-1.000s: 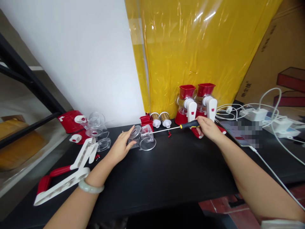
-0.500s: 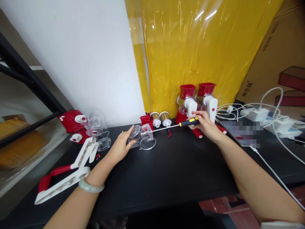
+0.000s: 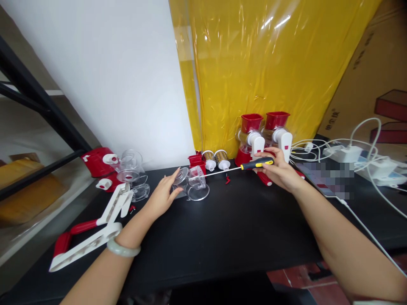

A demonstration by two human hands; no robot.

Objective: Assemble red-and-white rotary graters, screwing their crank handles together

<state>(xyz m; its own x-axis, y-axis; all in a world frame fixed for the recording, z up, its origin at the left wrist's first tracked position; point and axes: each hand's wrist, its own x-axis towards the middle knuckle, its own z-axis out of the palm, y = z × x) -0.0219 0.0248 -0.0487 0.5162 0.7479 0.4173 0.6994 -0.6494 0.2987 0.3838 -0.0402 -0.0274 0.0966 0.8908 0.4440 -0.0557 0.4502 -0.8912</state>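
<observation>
My left hand (image 3: 163,195) lies against the left side of a clear plastic housing (image 3: 197,182), fingers stretched and thumb apart. A long-shafted screwdriver (image 3: 257,163) with a black and yellow handle is in my right hand (image 3: 280,171). Its shaft points left and its tip reaches the clear housing; the exact contact is hard to make out. Behind these lie small red plastic pieces (image 3: 197,162) and two metal grater drums with white ends (image 3: 221,159). A small red piece (image 3: 227,180) rests on the black table (image 3: 222,237).
Two assembled rotary graters (image 3: 252,135) stand behind my right hand. At left are red bases (image 3: 100,165), clear housings (image 3: 130,171) and white crank handles with red grips (image 3: 85,243). A tablet (image 3: 324,182), white cables and chargers (image 3: 345,152) occupy the right side.
The view has shifted slightly. My right fingers have changed position on the screwdriver, and more of its handle shows. My left hand stays against the clear housing.
</observation>
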